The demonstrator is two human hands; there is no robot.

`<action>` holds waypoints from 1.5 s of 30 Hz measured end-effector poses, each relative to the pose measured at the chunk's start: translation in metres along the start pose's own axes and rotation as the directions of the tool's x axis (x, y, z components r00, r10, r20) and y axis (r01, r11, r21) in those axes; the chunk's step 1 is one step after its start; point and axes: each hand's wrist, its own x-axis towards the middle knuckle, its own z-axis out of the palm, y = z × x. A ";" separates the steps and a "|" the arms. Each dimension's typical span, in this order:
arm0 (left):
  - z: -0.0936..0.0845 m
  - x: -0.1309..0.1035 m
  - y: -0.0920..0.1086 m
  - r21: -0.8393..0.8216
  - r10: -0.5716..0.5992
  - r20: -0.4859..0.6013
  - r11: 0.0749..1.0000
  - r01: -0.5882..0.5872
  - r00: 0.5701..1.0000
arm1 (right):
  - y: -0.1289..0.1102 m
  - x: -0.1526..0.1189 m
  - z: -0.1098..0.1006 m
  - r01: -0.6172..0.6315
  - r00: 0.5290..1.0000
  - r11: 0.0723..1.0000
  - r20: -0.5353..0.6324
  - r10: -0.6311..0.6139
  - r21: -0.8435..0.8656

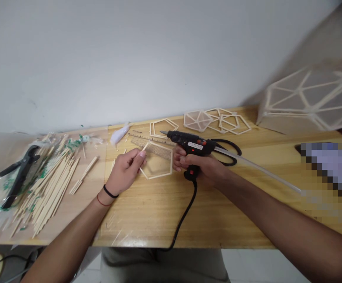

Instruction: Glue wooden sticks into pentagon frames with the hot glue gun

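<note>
My left hand pinches a pentagon frame of thin wooden sticks at its left corner, above the table. My right hand is wrapped round the handle of a black glue gun, its nozzle pointing left above the frame. A small red light glows on the gun. From its back a long, clear glue stick sticks out to the right. The gun's black cord drops over the table's front edge. Behind the frame lies a ruler, beside a patterned strip partly seen through the frame.
Left, many loose wooden sticks lie with plastic wrapping and a black-handled cutter. More stick frames rest along the wall, near black scissors handles. A larger covered stick structure stands at right, behind a blurred-out flat device.
</note>
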 end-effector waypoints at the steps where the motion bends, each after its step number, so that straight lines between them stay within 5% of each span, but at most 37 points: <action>1: 0.000 0.000 0.000 0.000 -0.001 0.001 1.000 0.001 1.000 | 0.000 0.000 0.000 0.001 1.000 1.000 -0.003 -0.001 -0.006; 45: 0.000 0.000 0.001 0.016 -0.006 0.007 1.000 0.006 1.000 | 0.005 0.001 -0.002 0.053 0.998 0.997 -0.038 -0.056 -0.062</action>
